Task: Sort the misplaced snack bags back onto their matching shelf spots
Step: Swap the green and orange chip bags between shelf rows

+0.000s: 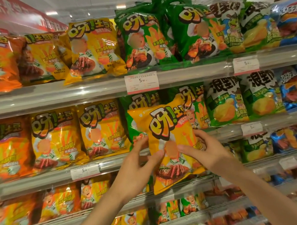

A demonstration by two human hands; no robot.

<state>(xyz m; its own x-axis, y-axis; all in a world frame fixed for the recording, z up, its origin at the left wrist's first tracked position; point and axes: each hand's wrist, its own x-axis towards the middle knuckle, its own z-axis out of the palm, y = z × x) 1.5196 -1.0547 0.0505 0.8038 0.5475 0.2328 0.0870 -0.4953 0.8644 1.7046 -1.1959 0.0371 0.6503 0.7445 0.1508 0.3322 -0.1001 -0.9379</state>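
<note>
A yellow snack bag (pixel 168 128) is held upright in front of the green bags (pixel 194 106) on the second shelf. My left hand (pixel 137 166) grips its left edge, thumb on the front and fingers behind. My right hand (pixel 205 150) grips its right side the same way. Matching yellow bags (pixel 101 130) stand to the left on that same shelf, and more of them (pixel 94 47) on the top shelf. The bag covers part of the green bags behind it.
Orange bags (pixel 3 148) fill the left end of the shelves. Green-and-white chip bags (pixel 244 98) and blue bags (pixel 295 89) stand to the right. Price tags (pixel 141 82) hang on the grey shelf rails (pixel 47 96). Lower shelves hold more mixed bags.
</note>
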